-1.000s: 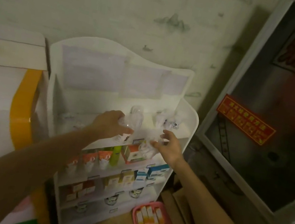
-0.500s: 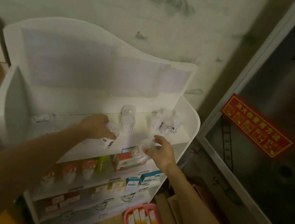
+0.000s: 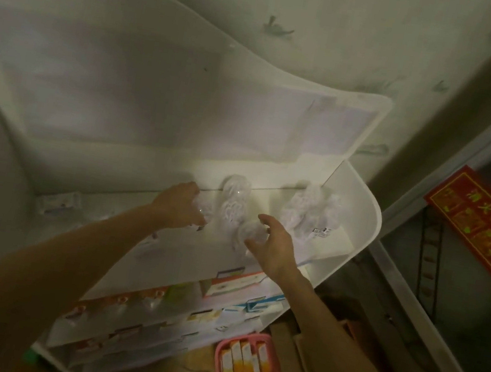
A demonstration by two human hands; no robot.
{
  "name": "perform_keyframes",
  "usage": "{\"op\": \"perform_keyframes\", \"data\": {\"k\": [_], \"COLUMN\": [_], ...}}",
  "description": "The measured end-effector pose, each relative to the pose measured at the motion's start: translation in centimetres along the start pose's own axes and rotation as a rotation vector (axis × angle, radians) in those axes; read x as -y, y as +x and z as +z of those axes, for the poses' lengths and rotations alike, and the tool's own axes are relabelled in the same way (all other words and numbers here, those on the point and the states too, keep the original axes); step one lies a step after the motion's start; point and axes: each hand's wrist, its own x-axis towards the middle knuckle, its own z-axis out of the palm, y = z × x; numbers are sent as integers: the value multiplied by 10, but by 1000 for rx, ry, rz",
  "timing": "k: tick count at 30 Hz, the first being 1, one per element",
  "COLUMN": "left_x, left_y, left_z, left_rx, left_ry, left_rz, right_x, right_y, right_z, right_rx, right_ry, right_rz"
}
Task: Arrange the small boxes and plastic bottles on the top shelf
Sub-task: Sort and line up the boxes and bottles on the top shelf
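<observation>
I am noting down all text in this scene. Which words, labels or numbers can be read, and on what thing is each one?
Red sign on the metal door at right: yellow Chinese characters, top line begins "消火栓使用"; the smaller print is blurred.
Boxes on the lower shelves: print too blurred to read.
Orange boxes in the pink basket: unreadable.
Bottle labels on the top shelf: too small.

White shelf unit, top shelf [image 3: 338, 245]: clear plastic bottles [image 3: 233, 198] upright mid-shelf, a second cluster of bottles [image 3: 308, 210] at the right end, one small box [image 3: 59, 202] lying flat at the left; lower shelves [image 3: 182, 315] carry rows of boxes.
</observation>
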Motion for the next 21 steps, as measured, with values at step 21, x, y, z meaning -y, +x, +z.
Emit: {"op": "perform_keyframes", "data": {"k": [21], "left_x": [-5], "left_y": [-28], "left_z": [-22], "left_rx": [-133], "left_ry": [-61], "left_rz": [16], "right_x": [0], "right_y": [-29], "right_z": [-16], "right_rx": [-96], "right_ry": [-94], "right_rz": [-87]}}
